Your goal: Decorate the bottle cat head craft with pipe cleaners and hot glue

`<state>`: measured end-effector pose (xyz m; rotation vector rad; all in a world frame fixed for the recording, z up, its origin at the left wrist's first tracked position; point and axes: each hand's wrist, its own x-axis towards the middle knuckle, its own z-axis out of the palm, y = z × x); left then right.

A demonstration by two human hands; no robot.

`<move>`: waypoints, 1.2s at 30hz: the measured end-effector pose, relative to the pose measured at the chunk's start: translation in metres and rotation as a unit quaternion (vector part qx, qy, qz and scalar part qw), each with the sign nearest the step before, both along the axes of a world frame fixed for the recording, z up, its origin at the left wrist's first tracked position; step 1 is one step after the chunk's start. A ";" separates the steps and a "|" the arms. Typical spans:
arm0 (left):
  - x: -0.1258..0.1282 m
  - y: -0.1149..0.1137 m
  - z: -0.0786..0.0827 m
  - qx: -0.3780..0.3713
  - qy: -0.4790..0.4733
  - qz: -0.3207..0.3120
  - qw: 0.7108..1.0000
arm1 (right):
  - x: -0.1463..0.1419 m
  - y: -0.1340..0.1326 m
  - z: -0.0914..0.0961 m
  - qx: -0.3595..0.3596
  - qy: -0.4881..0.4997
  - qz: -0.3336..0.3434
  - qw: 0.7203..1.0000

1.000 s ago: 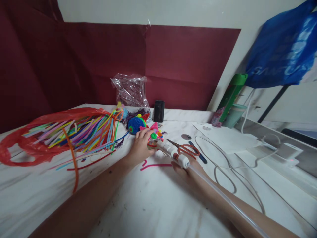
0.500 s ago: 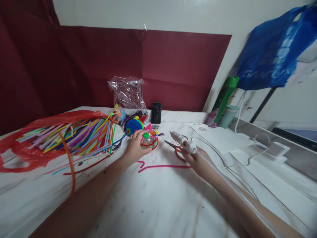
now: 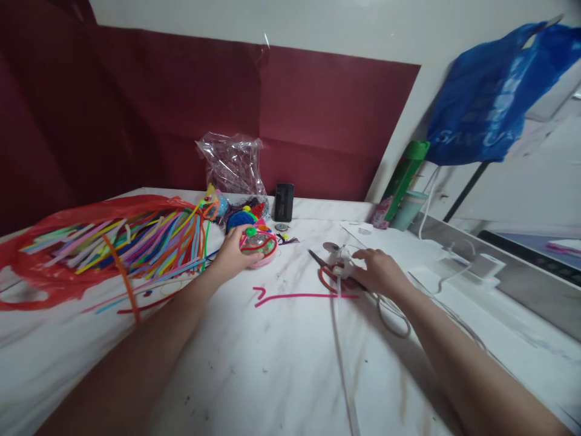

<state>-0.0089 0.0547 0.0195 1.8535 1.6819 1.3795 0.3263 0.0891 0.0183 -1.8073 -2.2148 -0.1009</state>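
Observation:
My left hand (image 3: pixel 230 254) is closed around a round, clear craft ornament (image 3: pixel 261 247) trimmed with red and pink pipe cleaner and a green dot. My right hand (image 3: pixel 384 274) is beside a white glue gun (image 3: pixel 345 261), its fingers apart at the gun's side. A long clear glue stick (image 3: pixel 341 345) runs from the gun toward me. Orange-handled scissors (image 3: pixel 323 265) lie on the table just left of the gun, partly hidden by it. A bent magenta pipe cleaner (image 3: pixel 295 296) lies in front of both hands.
A red plastic bag (image 3: pixel 27 275) holds many coloured pipe cleaners (image 3: pixel 149 242) on the left. Behind stand a blue yarn ball (image 3: pixel 240 221), a clear plastic wrapper (image 3: pixel 233 160) and a phone (image 3: pixel 284 203). White paper (image 3: pixel 403 245), a cord (image 3: pixel 394 321) and a charger (image 3: pixel 485 269) lie right.
My right hand has loosened from the glue gun, which now rests by the scissors with its glue stick toward me. My left hand, still on the ornament, has shifted slightly left.

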 end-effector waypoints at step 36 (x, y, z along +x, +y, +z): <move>0.007 -0.005 -0.018 0.030 0.110 0.003 0.993 | -0.171 -0.059 -0.031 -0.056 0.103 0.252 0.961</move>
